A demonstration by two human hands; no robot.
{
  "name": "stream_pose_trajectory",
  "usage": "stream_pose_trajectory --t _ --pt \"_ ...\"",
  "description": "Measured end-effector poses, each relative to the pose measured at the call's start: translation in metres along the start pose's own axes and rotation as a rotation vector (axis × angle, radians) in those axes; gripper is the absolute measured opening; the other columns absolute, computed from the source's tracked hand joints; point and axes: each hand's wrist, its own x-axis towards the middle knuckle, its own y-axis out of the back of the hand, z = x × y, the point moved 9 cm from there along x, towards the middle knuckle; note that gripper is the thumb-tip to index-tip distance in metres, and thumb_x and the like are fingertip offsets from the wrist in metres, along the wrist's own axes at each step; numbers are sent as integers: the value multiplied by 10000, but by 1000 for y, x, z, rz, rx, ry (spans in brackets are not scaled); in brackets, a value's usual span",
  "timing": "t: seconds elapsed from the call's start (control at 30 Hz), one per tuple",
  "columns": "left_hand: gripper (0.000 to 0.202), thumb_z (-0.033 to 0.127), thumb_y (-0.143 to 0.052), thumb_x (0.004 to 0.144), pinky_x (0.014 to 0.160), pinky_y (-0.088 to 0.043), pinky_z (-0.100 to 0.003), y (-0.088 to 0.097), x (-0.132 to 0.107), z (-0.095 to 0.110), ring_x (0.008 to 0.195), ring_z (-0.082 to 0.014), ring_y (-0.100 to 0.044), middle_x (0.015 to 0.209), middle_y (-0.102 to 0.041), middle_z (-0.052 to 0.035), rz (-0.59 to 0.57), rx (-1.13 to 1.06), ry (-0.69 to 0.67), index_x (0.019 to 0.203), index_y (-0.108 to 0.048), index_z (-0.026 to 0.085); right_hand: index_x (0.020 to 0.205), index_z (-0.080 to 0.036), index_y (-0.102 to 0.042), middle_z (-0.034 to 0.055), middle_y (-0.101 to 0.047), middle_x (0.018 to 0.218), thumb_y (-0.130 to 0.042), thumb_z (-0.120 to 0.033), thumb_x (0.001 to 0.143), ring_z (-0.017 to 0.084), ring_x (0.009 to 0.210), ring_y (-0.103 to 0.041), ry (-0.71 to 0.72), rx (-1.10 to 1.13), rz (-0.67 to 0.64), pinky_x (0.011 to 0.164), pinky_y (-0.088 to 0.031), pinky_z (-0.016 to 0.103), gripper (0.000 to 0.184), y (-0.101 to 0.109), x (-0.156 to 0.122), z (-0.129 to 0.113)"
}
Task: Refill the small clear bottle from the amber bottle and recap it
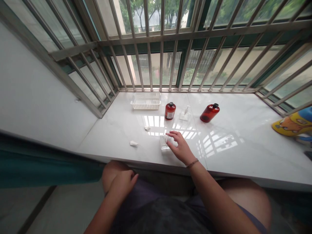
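My right hand (179, 147) reaches over the counter with its fingers apart, at a small clear square container (165, 147). Thumb and fingertips are above the container's right side; whether they touch it I cannot tell. A tiny whitish bit shows near the thumb tip, too small to name. My left hand (123, 183) rests on my left knee, fingers loosely curled, with nothing visible in it. To the left of the clear container lie two crumpled white pieces, one nearer (134, 143) and one farther (147, 128).
A white perforated basket (145, 106) stands by the window bars. Beyond my right hand are an upright red bottle (170, 111) with a black cap, a clear piece with a pump-like top (185, 115), and a tilted red bottle (209, 113). A yellow cartoon-printed object (292, 123) is far right.
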Motion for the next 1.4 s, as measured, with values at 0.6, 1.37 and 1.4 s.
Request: stream_pose_trajectory --t 0.6,1.37,1.4 --pt "651 349 -812 961 1200 -547 -564 36 73 213 1389 -329 -652 1488 -678 -170 403 -487 -780 1538 -550 204 1179 -259 -659 125 -660 1299 -737 -348 990 333 1287 -616 -19 -17 116 1139 -535 593 223 10 -13 2" --pt "685 414 -777 997 1171 -550 -545 26 65 207 1364 -329 -661 1494 -678 -156 414 -472 -777 1592 -488 234 1270 -272 -625 142 -496 1593 -700 -312 958 343 1502 -508 -180 98 71 1175 -541 592 323 7 -39 14" --pt "693 415 -782 992 1174 -549 -546 26 65 207 1369 -330 -658 1498 -676 -156 413 -473 -773 1593 -488 234 1243 -271 -607 137 -501 1588 -693 -291 941 337 1495 -515 -207 121 87 1150 -561 580 314 7 -40 17"
